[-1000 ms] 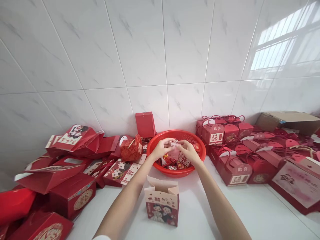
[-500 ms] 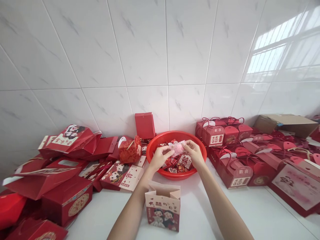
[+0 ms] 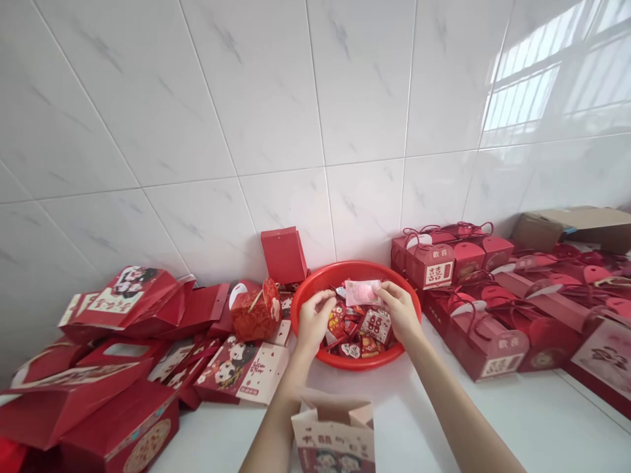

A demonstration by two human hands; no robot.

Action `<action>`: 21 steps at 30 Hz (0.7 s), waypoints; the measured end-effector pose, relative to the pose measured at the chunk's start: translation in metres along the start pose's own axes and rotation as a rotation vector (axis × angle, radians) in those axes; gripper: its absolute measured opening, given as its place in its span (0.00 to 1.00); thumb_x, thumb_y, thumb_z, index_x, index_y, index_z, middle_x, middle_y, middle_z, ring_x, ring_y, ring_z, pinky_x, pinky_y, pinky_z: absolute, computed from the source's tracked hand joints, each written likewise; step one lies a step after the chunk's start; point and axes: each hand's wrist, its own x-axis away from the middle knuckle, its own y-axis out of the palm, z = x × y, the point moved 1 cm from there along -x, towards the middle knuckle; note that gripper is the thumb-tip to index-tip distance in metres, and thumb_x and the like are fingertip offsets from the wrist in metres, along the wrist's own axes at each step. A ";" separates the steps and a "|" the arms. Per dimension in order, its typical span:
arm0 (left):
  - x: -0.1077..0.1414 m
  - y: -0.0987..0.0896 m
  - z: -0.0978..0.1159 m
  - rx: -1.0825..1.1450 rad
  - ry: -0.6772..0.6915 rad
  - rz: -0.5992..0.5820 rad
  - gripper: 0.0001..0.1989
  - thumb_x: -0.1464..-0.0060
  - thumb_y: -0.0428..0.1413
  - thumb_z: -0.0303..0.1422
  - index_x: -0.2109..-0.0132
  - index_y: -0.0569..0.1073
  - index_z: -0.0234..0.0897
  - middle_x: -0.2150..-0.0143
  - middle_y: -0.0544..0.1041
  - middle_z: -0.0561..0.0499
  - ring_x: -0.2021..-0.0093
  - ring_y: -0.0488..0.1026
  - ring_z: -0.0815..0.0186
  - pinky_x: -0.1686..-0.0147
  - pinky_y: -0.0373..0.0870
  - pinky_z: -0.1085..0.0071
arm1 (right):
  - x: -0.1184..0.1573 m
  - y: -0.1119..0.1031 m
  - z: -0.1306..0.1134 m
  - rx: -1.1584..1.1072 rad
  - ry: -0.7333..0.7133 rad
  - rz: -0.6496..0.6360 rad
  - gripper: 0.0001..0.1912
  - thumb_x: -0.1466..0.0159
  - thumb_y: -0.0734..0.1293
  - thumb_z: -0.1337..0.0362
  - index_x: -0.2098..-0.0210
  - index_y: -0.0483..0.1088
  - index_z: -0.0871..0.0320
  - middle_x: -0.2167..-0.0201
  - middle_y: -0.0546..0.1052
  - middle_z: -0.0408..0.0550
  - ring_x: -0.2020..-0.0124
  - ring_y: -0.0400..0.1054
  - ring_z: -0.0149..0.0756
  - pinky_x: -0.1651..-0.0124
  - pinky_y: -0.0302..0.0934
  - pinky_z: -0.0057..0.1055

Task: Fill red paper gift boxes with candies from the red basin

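A small pink sweet in a clear wrapper (image 3: 363, 293) is pinched by one end between the thumb and fingers of my right hand (image 3: 398, 310). It hangs over the red plastic basket (image 3: 299, 307), which holds many red and white wrapped sweets (image 3: 375, 324). Over the basket's left side is my left hand (image 3: 315, 322), fingers loosely curled, thumb and forefinger slightly apart, with nothing visible between them. An upright paper gift box (image 3: 335, 439) with a cartoon couple on its front stands with its top open between my forearms; its lower part is cut off.
Red folded boxes (image 3: 118, 420) pile up on the left, beside a round-ended red box (image 3: 255, 314) and a flat printed box (image 3: 241, 371). Closed red boxes with cord handles (image 3: 497, 341) crowd the right, with a cardboard carton (image 3: 582, 223) behind. A tiled wall (image 3: 276, 98) bounds the back.
My left hand has come off the pink sweet and moved slightly away; my right hand alone holds it now. The view has shifted and tilted a little.
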 end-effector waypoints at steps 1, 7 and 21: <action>-0.001 -0.001 -0.002 -0.042 -0.012 0.013 0.11 0.55 0.63 0.35 0.63 0.81 0.35 0.59 0.84 0.44 0.54 0.79 0.55 0.47 0.71 0.60 | -0.001 -0.001 0.001 -0.003 0.008 0.022 0.20 0.57 0.79 0.50 0.80 0.69 0.57 0.78 0.72 0.42 0.75 0.64 0.32 0.69 0.61 0.29; -0.008 -0.001 -0.012 -0.400 -0.048 0.006 0.09 0.50 0.58 0.24 0.62 0.81 0.36 0.57 0.83 0.44 0.52 0.79 0.56 0.47 0.70 0.61 | -0.005 -0.004 0.005 -0.023 -0.016 0.093 0.18 0.57 0.78 0.53 0.81 0.69 0.57 0.79 0.71 0.42 0.75 0.63 0.33 0.71 0.60 0.29; -0.020 0.016 -0.009 -1.122 -0.116 -0.365 0.32 0.63 0.66 0.28 0.46 0.74 0.42 0.42 0.73 0.36 0.39 0.67 0.38 0.44 0.62 0.47 | -0.007 -0.010 0.009 -0.004 -0.080 0.190 0.17 0.51 0.74 0.52 0.80 0.66 0.55 0.81 0.68 0.40 0.77 0.59 0.32 0.72 0.55 0.31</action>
